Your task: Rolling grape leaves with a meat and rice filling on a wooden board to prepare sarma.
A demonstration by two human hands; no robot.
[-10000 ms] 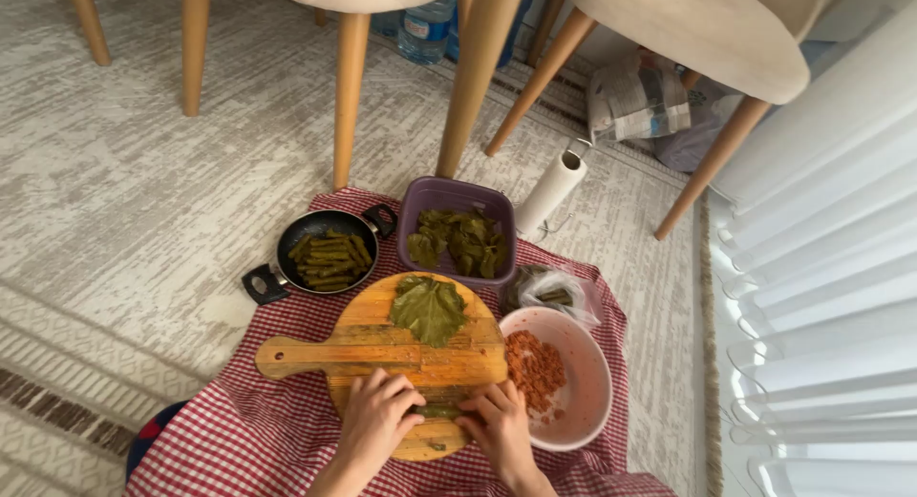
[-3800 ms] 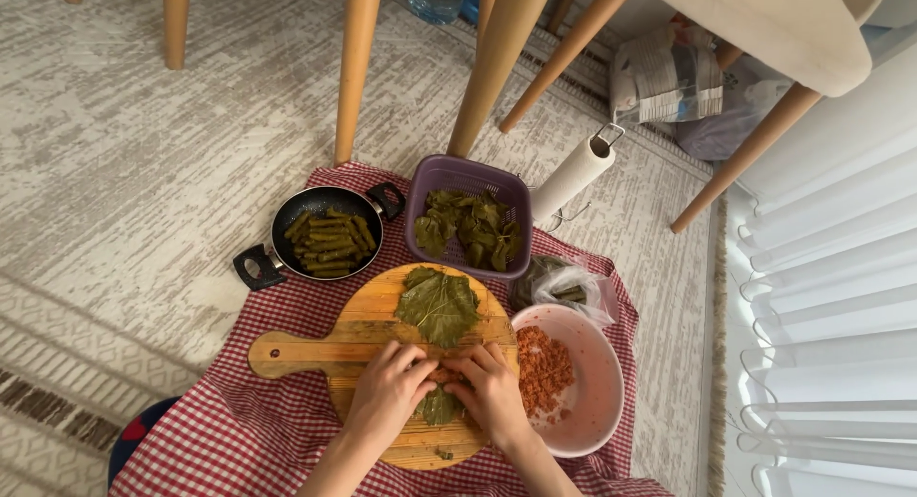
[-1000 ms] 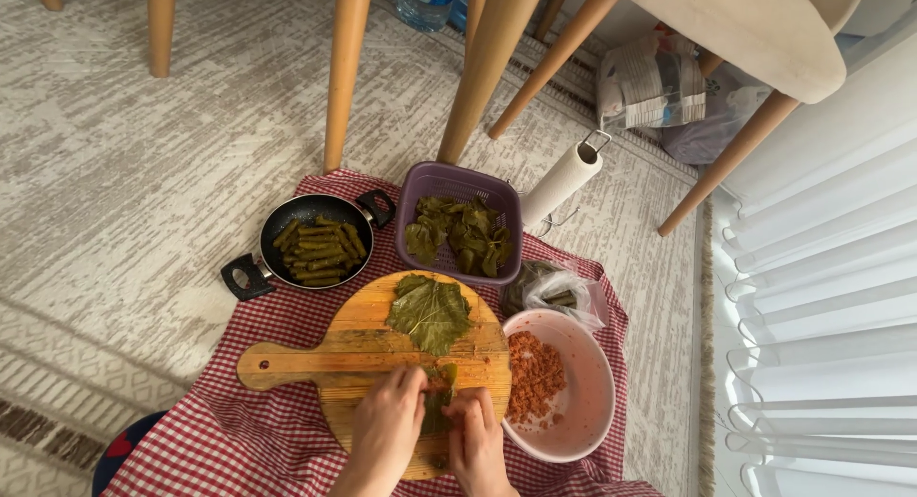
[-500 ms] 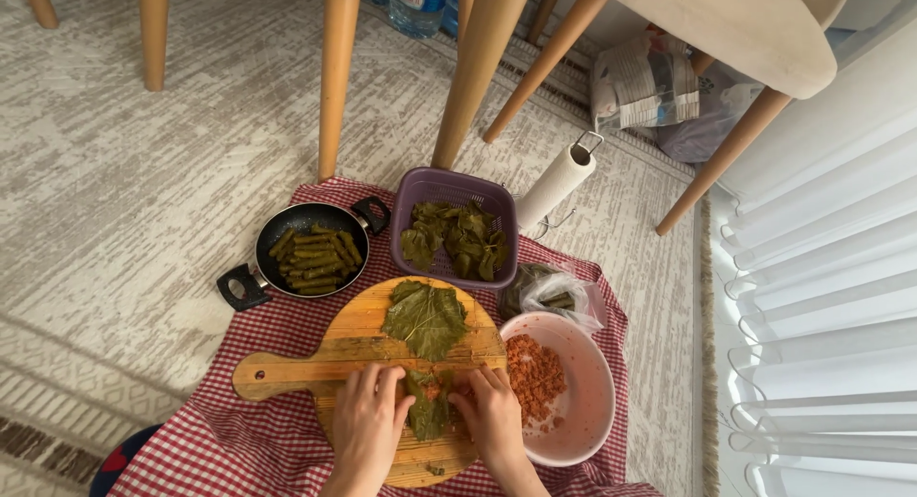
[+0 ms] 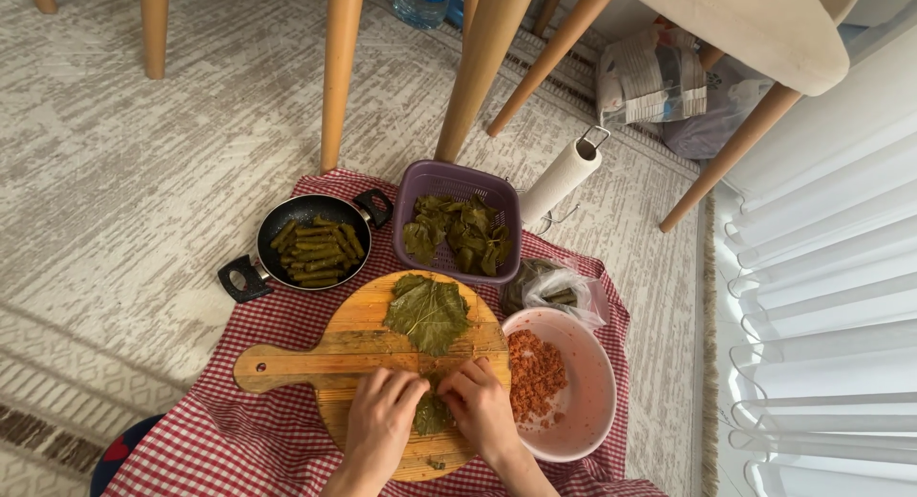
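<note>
On the red checked cloth over the carpet, our left hand and right hand pinch the half-folded vine leaf on the round wooden board — we judge folding underway, tight rolling next — beside the pink filling bowl.

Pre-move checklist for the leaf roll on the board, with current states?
1. Both hands on the leaf: left hand and right hand pinch the folded leaf. Ok.
2. Filling enclosed: hidden under the fingers. Cannot tell.
3. Spare flat leaf lies apart on the wooden board. Ok.
4. Pink bowl with filling beside the right hand. Ok.
5. Pan has room for another roll: cannot tell.
</note>
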